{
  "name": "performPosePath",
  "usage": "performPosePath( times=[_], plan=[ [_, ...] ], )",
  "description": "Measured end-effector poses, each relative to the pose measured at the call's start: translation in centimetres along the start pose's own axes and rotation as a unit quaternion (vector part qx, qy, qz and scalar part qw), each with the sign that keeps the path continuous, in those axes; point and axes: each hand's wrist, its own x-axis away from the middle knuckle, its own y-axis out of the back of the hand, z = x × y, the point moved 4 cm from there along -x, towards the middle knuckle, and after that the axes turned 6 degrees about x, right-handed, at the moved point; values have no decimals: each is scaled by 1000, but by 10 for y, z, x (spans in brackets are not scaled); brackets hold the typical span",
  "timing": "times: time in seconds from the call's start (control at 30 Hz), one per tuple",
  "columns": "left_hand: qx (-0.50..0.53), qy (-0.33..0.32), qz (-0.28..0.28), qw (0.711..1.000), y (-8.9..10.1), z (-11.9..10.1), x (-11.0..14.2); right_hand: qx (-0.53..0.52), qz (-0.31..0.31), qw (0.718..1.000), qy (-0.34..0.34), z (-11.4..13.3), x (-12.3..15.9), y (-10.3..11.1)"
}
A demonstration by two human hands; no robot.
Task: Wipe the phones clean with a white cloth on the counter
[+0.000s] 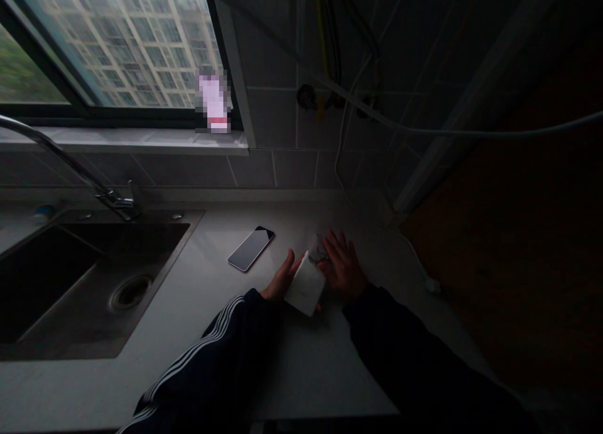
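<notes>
A white rectangular box is tilted above the counter, with my left hand gripping it; the thumb is along the left side and a fingertip shows at the lower right edge. At the far end of the box is a small greyish, see-through thing, too dim to name. My right hand has its fingers stretched out and lies against this greyish thing, its thumb near the box's upper right edge. To the left, a smartphone lies screen up on the counter.
A steel sink with a chrome faucet is at the left. Behind the counter are a tiled wall, a window and its sill. A pale cable hangs across the upper right, before a brown panel.
</notes>
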Motion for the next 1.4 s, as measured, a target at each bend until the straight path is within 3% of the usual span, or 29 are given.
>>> performPosePath(
  times=[0.2, 0.37, 0.5, 0.63, 0.73, 0.9, 1.0, 1.2, 1.4],
  plan=[
    [-2, 19, -27, 999, -1, 3, 1, -20, 10, 997, 79, 6, 1, -2],
    [73, -42, -100, 991, 8, -2, -7, -27, 66, 981, 178, 27, 8, -7],
    [104, -54, -83, 990, 10, -5, -11, -56, 76, 973, 210, 38, 11, -7],
    [102, -51, -81, 990, 8, -5, -10, -52, 70, 977, 197, 32, 8, -5],
    [70, -29, -93, 993, 6, -2, -7, -35, 54, 987, 148, 19, 3, -4],
    [1, 12, -39, 999, 0, 1, 1, -21, 39, 997, 56, 1, 1, -8],
    [-4, 9, -42, 999, 2, 1, 1, -35, 33, 997, 61, 1, 2, -9],
    [52, -20, -148, 987, 8, -3, -5, -73, 64, 977, 188, 39, 12, -5],
    [93, -27, -84, 992, 3, -12, -2, -146, 92, 952, 254, 76, 27, 4]
  ],
)
